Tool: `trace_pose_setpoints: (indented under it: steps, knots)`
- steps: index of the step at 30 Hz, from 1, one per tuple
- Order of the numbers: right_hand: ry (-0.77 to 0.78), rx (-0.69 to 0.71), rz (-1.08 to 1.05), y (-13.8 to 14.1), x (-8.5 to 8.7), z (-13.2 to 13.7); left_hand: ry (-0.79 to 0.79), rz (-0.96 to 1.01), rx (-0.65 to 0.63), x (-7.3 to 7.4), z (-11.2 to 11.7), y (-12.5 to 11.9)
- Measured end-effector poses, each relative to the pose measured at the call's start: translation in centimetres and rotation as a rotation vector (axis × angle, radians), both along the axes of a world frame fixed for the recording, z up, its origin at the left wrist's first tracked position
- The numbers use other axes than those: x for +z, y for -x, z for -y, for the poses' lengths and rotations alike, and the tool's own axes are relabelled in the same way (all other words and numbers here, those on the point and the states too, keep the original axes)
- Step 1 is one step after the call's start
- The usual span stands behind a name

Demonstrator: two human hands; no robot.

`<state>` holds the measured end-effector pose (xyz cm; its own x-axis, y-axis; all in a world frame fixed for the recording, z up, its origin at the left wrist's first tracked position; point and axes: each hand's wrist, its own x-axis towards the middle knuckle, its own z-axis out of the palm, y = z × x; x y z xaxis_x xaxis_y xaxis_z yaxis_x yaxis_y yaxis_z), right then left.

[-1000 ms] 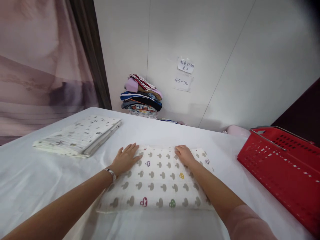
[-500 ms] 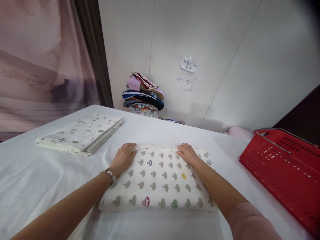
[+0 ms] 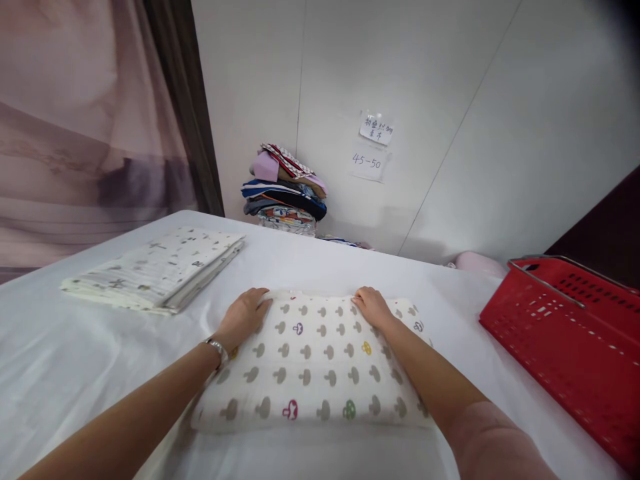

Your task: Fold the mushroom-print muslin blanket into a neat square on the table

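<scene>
A white cloth point(image 3: 327, 350) printed with grey mushrooms and a few coloured ones lies folded into a wide rectangle in front of me. My left hand point(image 3: 245, 317), with a silver bracelet at the wrist, holds its far left corner between thumb and fingers. At the far edge, right of the middle, my right hand point(image 3: 373, 307) grips the fabric with bent fingers. Both fingertips are partly hidden behind the edge. To the left rests another folded white cloth point(image 3: 165, 267) with small dark prints, apart from my hands.
A red basket point(image 3: 565, 353) with a metal handle stands on the right of the white-covered table point(image 3: 425, 273). Behind the far edge, a stack of folded fabrics point(image 3: 285, 190) leans near the wall. A pink curtain point(image 3: 90, 133) hangs at the left.
Both hands keep their places at the far edge of the mushroom-print cloth. The cloth's near edge appears slightly lower in view, and the view has shifted a little.
</scene>
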<state>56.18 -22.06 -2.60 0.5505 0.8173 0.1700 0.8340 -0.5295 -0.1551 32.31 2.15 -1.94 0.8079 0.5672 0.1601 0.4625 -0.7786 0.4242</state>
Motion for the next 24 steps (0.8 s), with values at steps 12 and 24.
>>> trace_pose_setpoints:
  steps: [12, 24]
  knots:
    - [0.050, 0.094, -0.085, -0.2, 0.5, -0.4, -0.053, -0.135, -0.163, 1.5, 0.5, -3.8]
    - [0.054, -0.226, 0.062, -0.7, 0.4, 8.0, 0.027, -0.274, -0.176, 1.8, -1.1, -4.1]
